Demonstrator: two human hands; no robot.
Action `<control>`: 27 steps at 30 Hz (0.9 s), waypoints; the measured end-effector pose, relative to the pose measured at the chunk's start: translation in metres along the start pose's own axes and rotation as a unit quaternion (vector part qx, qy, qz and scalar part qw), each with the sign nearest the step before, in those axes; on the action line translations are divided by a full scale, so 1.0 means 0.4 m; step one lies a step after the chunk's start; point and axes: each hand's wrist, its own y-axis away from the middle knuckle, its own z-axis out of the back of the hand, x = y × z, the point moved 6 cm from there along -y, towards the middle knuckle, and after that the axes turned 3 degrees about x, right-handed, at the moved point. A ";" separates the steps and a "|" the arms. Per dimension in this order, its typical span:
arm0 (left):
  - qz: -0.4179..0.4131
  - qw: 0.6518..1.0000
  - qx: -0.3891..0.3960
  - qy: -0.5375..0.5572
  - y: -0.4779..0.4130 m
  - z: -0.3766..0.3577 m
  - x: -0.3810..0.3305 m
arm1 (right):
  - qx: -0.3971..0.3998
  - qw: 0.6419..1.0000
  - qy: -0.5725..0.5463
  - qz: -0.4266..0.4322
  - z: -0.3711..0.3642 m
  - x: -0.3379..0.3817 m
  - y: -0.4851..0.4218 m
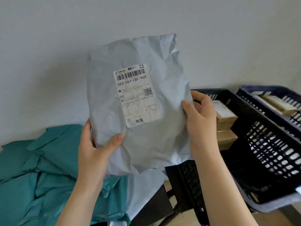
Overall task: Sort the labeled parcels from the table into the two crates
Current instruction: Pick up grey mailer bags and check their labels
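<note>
A grey poly mailer is held upright in mid-air in front of the wall, above the table's parcels; the left hand grips its lower left edge, thumb on the front and fingers behind; the right hand pinches its right edge, fingers curled; a pile of teal mailers lies near left, cut off by the frame; a black crate at right holds stacked cardboard boxes, partly hidden by the right hand; the dark blue crate beyond is cropped; the shipping label reads 063-063-ZQ1-060, its small print illegible.

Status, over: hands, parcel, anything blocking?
Left hand and right hand grip grey parcel, label facing camera. Black crate to its right, boxes inside. Nothing between.
</note>
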 end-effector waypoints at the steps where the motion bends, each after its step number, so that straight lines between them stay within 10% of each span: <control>1: -0.003 1.000 0.002 0.006 0.001 -0.035 0.003 | 0.004 1.000 0.023 0.016 0.032 0.009 -0.004; 27: 0.016 0.986 0.152 0.069 0.092 -0.431 0.006 | -0.073 0.978 0.195 0.026 0.418 -0.002 0.109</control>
